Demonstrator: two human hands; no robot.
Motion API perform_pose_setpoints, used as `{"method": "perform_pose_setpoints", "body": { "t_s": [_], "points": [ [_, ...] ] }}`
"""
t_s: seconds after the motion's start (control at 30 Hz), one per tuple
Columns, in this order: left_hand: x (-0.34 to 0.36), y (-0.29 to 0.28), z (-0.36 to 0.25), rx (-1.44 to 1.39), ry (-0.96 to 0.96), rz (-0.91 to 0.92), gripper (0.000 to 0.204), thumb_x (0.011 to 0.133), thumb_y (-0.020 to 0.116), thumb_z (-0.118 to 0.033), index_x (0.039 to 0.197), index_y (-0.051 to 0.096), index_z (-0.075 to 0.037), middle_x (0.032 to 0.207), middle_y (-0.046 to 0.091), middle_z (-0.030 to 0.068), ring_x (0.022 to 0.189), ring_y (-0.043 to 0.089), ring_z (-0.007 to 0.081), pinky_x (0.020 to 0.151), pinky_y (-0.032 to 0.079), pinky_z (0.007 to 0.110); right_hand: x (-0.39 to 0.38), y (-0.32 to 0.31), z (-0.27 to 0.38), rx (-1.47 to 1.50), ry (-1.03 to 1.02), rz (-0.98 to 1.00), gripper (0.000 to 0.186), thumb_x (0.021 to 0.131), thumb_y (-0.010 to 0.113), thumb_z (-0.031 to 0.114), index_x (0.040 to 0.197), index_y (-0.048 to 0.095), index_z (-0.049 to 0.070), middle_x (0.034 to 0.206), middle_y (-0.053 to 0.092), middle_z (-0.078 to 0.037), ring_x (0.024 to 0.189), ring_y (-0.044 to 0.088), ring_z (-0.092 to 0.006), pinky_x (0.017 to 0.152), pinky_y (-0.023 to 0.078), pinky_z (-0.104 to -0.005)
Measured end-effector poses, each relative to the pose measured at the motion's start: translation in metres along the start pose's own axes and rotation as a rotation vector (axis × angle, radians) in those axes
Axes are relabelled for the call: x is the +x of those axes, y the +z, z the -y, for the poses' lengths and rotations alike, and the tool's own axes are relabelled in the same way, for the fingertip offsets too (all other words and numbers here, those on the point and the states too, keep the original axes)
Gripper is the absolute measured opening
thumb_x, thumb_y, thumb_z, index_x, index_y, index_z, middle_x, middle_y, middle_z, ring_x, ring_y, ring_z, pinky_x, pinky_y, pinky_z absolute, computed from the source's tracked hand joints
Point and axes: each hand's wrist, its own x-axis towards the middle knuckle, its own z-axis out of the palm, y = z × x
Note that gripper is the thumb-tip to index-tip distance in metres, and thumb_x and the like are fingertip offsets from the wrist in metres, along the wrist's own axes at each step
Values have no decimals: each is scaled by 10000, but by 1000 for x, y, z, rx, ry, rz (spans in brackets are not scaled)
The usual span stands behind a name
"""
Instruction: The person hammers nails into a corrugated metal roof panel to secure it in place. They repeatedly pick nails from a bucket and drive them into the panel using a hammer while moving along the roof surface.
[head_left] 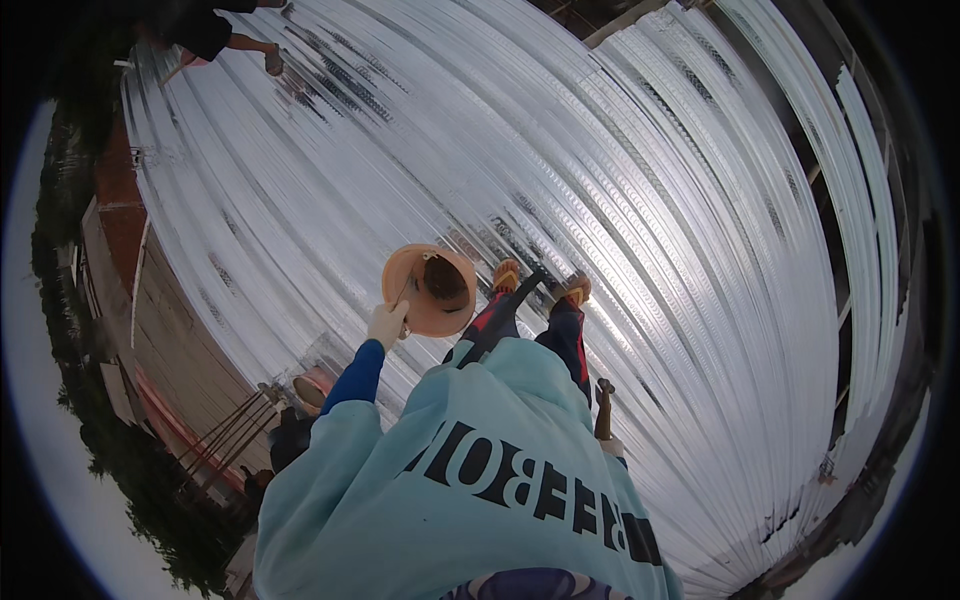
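A peach plastic bucket point(430, 315) with dark contents, hard to make out, is in my left hand point(388, 322), which wears a pale glove and is closed at the bucket's left side. At my right side, largely hidden by my light blue hooded top, my right hand point(609, 445) appears closed on an upright brown hand tool, likely a hammer point(604, 405). My feet in tan sandals point(575, 290) stand on silver corrugated metal sheets point(700, 300), just right of the bucket.
Another person's bare leg and dark shorts point(210, 35) show at upper left. Behind my left arm sit a second bucket point(310, 390) and some rods point(230, 430). Brown boards point(130, 270) and trees border the left edge. Dark gaps with beams point(820, 190) run along the right.
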Motion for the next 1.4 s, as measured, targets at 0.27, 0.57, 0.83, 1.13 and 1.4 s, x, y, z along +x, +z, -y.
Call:
{"method": "perform_pose_setpoints", "body": {
  "t_s": [0.27,0.57,0.83,1.13,1.4],
  "points": [
    [-36,71,-35,-154,-68,-160,499,1059,649,-410,811,699,20,636,616,61,552,610,160,547,498,354,172,-114,34,-418,-105,-27,490,694,933,265,1009,813,-91,916,818,-210,882,830,-315,767,636,-438],
    [-76,131,-51,-304,-215,-314,416,1064,627,-303,825,693,31,643,615,62,540,619,164,541,481,354,246,-238,231,-528,-329,60,546,691,934,260,1063,798,-116,961,814,-266,900,830,-374,779,646,-462],
    [-40,138,-37,-331,-351,-283,383,1067,642,-290,827,694,5,633,606,44,509,608,154,509,491,353,217,-290,379,-567,-401,-86,589,706,910,222,1155,731,-115,1037,799,-280,953,820,-386,834,651,-471],
    [44,214,-103,-450,-309,-253,443,1099,642,-355,852,698,8,642,622,48,534,626,162,530,496,345,174,-305,495,-830,-420,-232,571,729,908,218,1180,709,-72,1096,798,-270,1065,799,-424,940,629,-487],
    [122,244,-204,-386,-335,-323,459,1086,604,-389,925,725,24,738,668,89,637,666,173,630,545,373,261,-214,723,-1179,-669,-201,486,854,796,203,1264,682,-32,1189,792,-276,1141,781,-414,993,623,-516]
  ]
}}
